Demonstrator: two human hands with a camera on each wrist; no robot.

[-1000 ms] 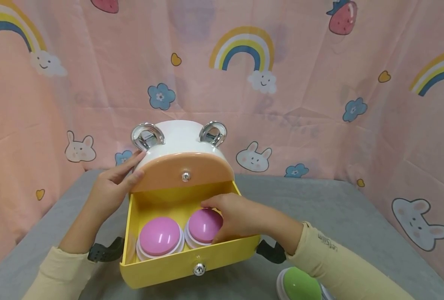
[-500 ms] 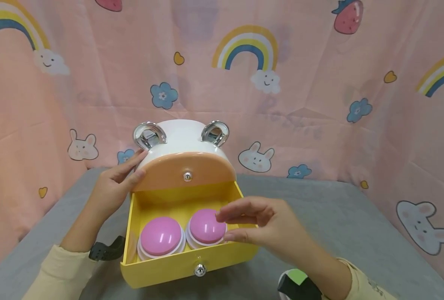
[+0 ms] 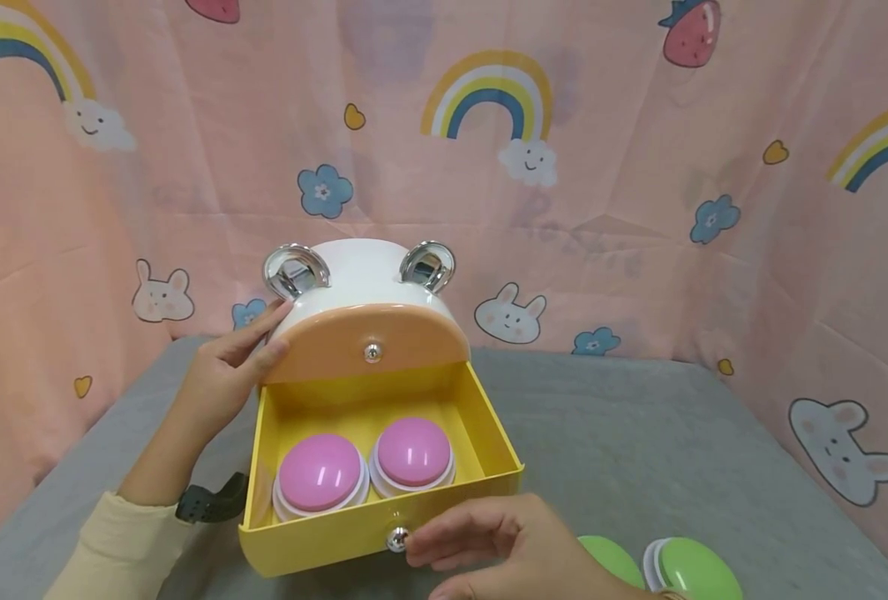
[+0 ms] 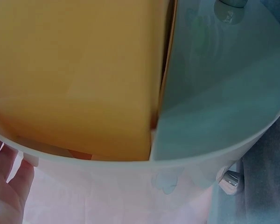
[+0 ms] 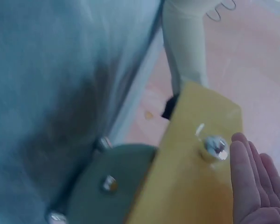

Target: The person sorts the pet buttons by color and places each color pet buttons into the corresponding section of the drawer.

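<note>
A small white drawer cabinet (image 3: 361, 271) with shiny silver ears stands on the grey table. Its upper orange drawer (image 3: 331, 342) is closed. The lower yellow drawer (image 3: 369, 396) is pulled out and holds two pink domed push buttons, a left one (image 3: 320, 472) and a right one (image 3: 414, 452), both with white rims. My left hand (image 3: 219, 379) rests against the cabinet's left side, fingers extended. Just in front of the yellow drawer is my right hand (image 3: 515, 542), fingers fairly straight and holding nothing. Its fingertips are beside the silver knob (image 3: 397, 539); contact cannot be told.
Two green domed push buttons, a nearer one (image 3: 699, 571) and a partly hidden one (image 3: 611, 558), lie at the lower right of the grey table (image 3: 601, 433). A pink patterned curtain (image 3: 609, 108) hangs behind and along the sides.
My right hand has left the right pink button inside the yellow drawer and moved down to the drawer's front, by the knob. My left hand has stayed on the cabinet.
</note>
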